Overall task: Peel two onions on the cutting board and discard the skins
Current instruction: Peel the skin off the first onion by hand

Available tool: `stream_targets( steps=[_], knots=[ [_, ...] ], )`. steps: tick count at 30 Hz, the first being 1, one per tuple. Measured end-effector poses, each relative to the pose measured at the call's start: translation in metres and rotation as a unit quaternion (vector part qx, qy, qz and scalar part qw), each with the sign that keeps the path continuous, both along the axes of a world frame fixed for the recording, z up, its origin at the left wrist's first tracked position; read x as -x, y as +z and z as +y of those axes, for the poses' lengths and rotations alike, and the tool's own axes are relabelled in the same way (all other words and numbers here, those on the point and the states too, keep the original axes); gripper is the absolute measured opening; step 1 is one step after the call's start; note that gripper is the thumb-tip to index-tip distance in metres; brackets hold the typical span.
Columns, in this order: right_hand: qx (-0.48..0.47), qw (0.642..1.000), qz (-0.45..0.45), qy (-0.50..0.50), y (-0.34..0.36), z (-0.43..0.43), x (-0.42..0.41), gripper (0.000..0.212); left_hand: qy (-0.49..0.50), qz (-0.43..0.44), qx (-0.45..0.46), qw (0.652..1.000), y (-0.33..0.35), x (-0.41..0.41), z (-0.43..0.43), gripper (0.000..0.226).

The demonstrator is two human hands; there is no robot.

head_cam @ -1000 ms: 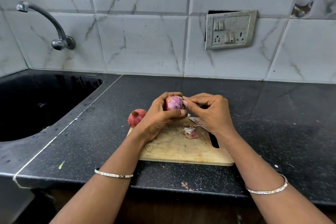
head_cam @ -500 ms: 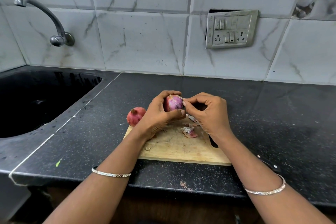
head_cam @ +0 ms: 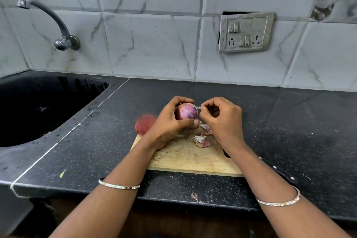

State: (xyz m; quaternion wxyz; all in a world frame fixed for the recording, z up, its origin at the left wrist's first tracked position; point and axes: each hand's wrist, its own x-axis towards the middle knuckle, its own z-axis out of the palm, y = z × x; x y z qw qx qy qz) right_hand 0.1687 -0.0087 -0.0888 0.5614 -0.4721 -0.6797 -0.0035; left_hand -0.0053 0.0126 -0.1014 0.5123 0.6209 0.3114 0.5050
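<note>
My left hand grips a purple onion above the far edge of the wooden cutting board. My right hand pinches a small bit of skin at the onion's right side. A second, reddish onion lies at the board's far left corner, partly behind my left hand. Loose skin pieces lie on the board beneath my hands.
A black sink with a curved tap sits to the left in the dark counter. A dark knife handle shows under my right wrist. A switch plate hangs on the tiled wall.
My right hand's fingertips have drawn slightly away from the onion, pulling a bit of skin at its right side. The onion has turned a little in my left hand.
</note>
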Motion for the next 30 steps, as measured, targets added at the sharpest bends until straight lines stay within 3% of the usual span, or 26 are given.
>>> stream_targets(
  steps=[4,11,19,30],
  knots=[
    [0.023,0.999,0.027,-0.014,0.001,0.003,-0.004,0.007,-0.044,-0.086,0.055,0.994,0.001,0.001,-0.001,0.061],
    [0.065,0.995,0.058,0.053,0.005,-0.003,-0.002,0.026,-0.058,-0.132,0.101,0.984,0.006,-0.001,-0.003,0.055],
    [0.072,0.992,0.041,0.092,0.007,-0.007,0.002,0.009,-0.089,-0.155,0.136,0.974,0.01,-0.003,-0.003,0.041],
    [0.133,0.971,0.144,0.138,0.003,-0.004,0.003,0.019,-0.14,-0.126,0.171,0.967,0.019,-0.001,-0.01,0.073]
  ],
)
